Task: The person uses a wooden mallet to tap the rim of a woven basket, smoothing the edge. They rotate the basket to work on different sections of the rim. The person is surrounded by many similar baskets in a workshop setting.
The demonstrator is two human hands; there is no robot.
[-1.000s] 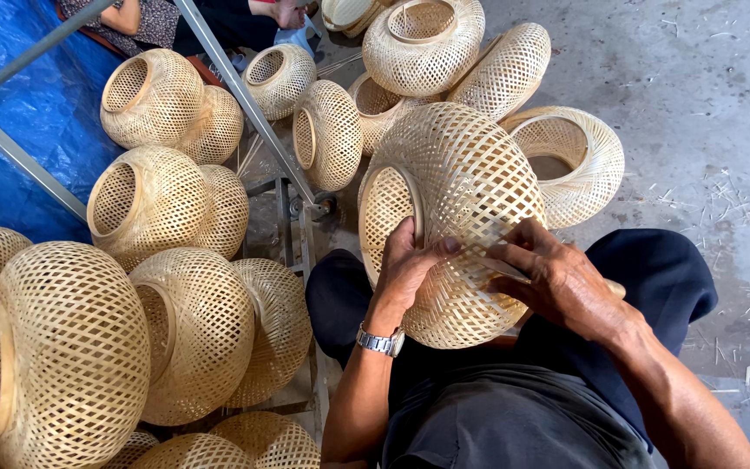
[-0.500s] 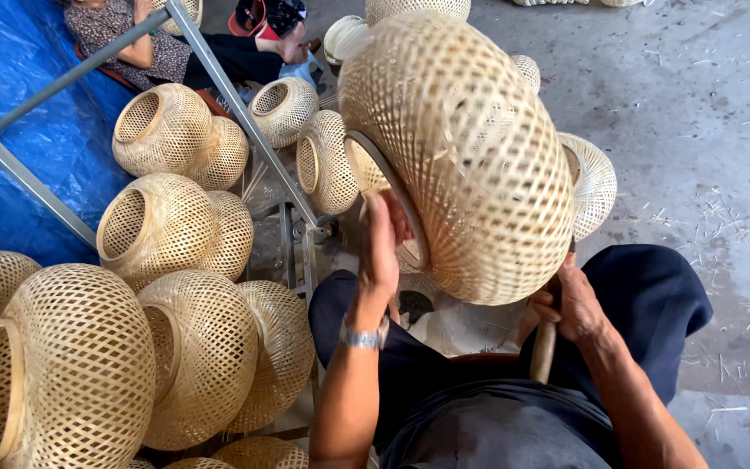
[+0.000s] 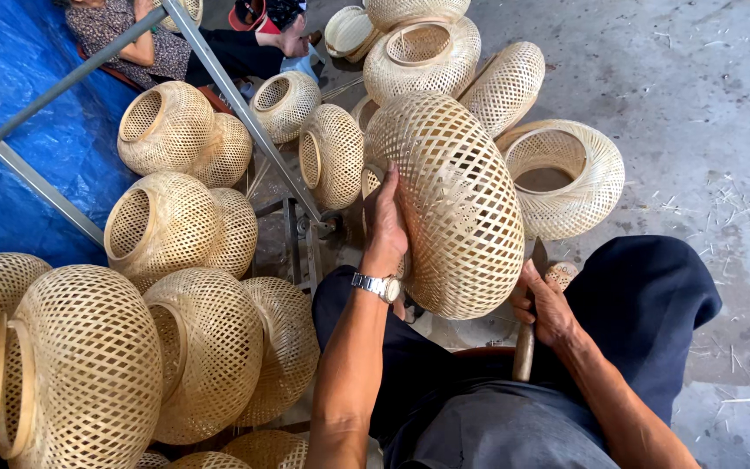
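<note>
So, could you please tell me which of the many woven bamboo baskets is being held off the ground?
The large rounded basket at centre: the left hand presses its side and the right hand is beneath it. The other baskets rest on the floor.

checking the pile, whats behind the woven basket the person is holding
Behind the held basket sit an open-topped basket and a tilted one. Whatever lies directly behind it is covered.

Rounded, open-weave lampshade of pale woven bamboo [image 3: 457,204] — bulbous form, lattice intact, tipped on its side above the lap. Dark wooden tool handle [image 3: 524,347] — slim, nearly upright, just below the shade's lower right edge.
</note>
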